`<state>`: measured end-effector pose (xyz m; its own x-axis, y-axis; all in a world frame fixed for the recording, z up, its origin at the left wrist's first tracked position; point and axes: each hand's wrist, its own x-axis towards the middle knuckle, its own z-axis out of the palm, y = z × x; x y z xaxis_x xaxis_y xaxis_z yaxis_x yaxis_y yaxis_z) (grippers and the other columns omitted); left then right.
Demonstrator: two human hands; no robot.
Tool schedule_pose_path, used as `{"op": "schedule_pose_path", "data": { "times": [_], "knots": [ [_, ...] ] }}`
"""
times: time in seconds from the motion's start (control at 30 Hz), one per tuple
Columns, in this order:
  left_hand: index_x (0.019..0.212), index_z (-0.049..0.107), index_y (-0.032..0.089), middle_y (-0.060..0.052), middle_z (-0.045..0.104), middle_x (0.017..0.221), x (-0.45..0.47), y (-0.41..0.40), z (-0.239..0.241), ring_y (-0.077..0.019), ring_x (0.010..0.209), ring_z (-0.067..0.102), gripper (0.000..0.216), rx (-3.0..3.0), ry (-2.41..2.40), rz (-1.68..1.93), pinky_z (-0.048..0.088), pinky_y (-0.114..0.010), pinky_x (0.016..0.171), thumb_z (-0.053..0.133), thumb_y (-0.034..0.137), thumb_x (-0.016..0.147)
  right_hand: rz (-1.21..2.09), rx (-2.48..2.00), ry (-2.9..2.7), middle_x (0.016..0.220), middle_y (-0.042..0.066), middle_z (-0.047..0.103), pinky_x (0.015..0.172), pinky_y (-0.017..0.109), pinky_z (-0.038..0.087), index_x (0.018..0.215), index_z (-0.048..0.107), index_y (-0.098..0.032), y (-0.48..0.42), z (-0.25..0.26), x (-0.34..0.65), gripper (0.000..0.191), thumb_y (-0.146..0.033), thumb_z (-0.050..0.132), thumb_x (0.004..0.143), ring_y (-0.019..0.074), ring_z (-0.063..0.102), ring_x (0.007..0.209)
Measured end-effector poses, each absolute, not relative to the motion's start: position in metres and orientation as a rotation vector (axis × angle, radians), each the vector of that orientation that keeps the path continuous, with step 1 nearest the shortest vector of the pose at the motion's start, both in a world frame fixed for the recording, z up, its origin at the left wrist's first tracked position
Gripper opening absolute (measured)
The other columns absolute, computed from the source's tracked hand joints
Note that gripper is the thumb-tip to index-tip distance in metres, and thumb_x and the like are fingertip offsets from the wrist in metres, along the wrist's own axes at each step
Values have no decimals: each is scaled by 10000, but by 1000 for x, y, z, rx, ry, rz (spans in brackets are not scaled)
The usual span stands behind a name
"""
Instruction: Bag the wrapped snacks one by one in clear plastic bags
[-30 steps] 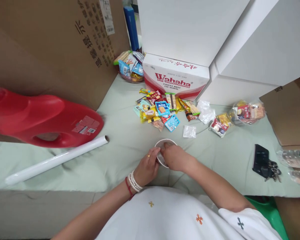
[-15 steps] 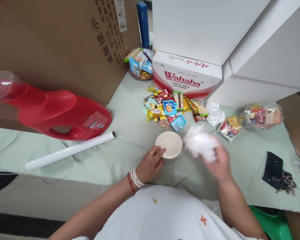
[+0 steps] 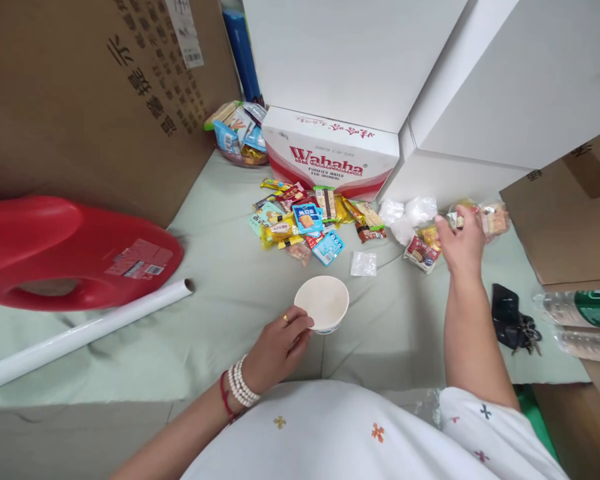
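Left hand (image 3: 279, 345) pinches a white bowl (image 3: 324, 301) on green cloth (image 3: 220, 327); beyond it, a "Wahaha Purified Water" carton (image 3: 327, 159). Right hand (image 3: 465, 245), fingers parted, beside snack packets (image 3: 422, 253).

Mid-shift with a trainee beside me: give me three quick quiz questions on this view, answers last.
1. What does the left hand hold, and what is the right hand beside?
2. True or false: the white tube lies nearer the red jug than the keys.
3. Which large red word is on the front of the white carton? A) Coffee B) Wahaha C) Biscuits

Key:
1. The rim of the white bowl; wrapped snacks.
2. True.
3. B.
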<state>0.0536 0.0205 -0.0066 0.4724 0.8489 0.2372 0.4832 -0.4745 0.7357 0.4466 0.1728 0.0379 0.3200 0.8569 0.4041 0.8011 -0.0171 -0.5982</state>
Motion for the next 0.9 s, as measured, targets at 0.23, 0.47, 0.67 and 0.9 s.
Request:
{"op": "schedule_pose_path", "data": {
  "times": [0.23,0.47,0.67,0.9],
  "knots": [
    [983,627,186,-50,627,968,107,43,10,-127,814,599,172,2005,729,703,498,-234,751,497,86,931,740,-1282,-2249,1421,123,607,941,364,597,1383,605,-289,-9,42,374,414,-302,647,971,244,669,1183],
    [977,635,179,-63,636,968,138,40,9,-138,827,612,189,2034,536,639,501,-242,758,470,94,940,380,-1775,-1811,1114,86,727,712,316,568,1107,732,-253,-1,34,447,219,-340,577,979,169,646,719],
    [906,632,194,-31,625,894,124,30,10,-119,716,579,175,1947,781,595,482,-226,663,470,160,963,-314,-2300,-1488,1289,156,612,750,343,492,1197,694,-190,116,3,538,369,-379,558,912,244,628,893],
    [893,624,205,-20,640,867,104,22,13,-115,723,606,181,1988,939,597,504,-209,674,468,150,968,-292,-2387,-1505,1199,124,617,812,329,458,1135,701,-185,157,-43,575,352,-337,429,972,232,581,947]
  ]
}}
